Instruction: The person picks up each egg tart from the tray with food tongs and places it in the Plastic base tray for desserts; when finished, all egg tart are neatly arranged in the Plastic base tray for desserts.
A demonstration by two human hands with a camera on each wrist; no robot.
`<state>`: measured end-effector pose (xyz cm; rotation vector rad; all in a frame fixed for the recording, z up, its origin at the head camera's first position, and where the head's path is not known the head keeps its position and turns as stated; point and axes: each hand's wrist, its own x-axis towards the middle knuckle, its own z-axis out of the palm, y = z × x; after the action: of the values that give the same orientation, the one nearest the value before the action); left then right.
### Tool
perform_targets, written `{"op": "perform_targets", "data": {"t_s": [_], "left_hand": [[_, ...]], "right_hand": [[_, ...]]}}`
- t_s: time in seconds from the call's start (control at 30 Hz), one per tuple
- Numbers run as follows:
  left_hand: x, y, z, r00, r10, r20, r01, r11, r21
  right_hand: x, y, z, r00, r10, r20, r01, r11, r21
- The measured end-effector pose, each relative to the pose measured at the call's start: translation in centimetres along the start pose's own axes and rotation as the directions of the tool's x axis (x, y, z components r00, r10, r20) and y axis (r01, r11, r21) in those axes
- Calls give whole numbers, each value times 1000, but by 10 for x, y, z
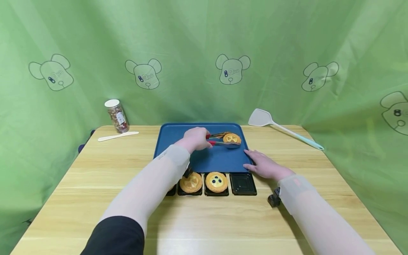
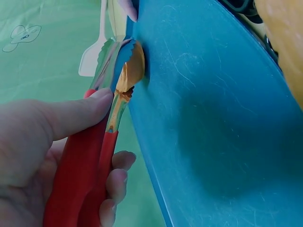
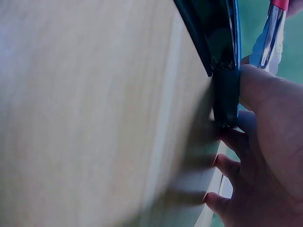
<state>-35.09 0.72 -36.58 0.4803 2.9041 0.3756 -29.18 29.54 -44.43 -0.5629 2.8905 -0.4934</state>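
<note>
My left hand holds red-handled tongs, thumb on one handle and fingers wrapped about the other. Between the tong heads is a round tart with wedge-shaped pieces on top, at the right part of the blue tray. My right hand touches the tray's near right corner, its fingers spread and its thumb over the rim. Along the tray's near side is a row of black square holders. One carries a tart with wedges, another a tart with dark berries; the rightmost holder is bare.
A white spatula with a pale blue handle lies at the back right. At the back left stand a lidded jar and a white plastic knife. Behind the wooden table hangs a green curtain. My left forearm partly covers another tart.
</note>
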Motion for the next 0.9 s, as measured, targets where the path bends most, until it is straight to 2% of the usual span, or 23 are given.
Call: {"op": "perform_targets", "data": {"t_s": [0.27, 0.57, 0.73, 0.9], "left_hand": [[-14, -5, -10, 999, 34, -7, -34, 999, 1], [-42, 0, -33, 993, 114, 5, -114, 992, 45], [-61, 5, -39, 983, 176, 44, -178, 983, 49], [-81, 9, -38, 969, 230, 93, -235, 971, 51]], "right_hand": [[-1, -2, 1, 1000, -9, -8, 9, 1000, 4], [-1, -2, 0, 1000, -6, -5, 6, 1000, 11], [-1, 0, 0, 999, -43, -33, 43, 999, 4], [-3, 2, -1, 993, -103, -53, 102, 995, -14]]}}
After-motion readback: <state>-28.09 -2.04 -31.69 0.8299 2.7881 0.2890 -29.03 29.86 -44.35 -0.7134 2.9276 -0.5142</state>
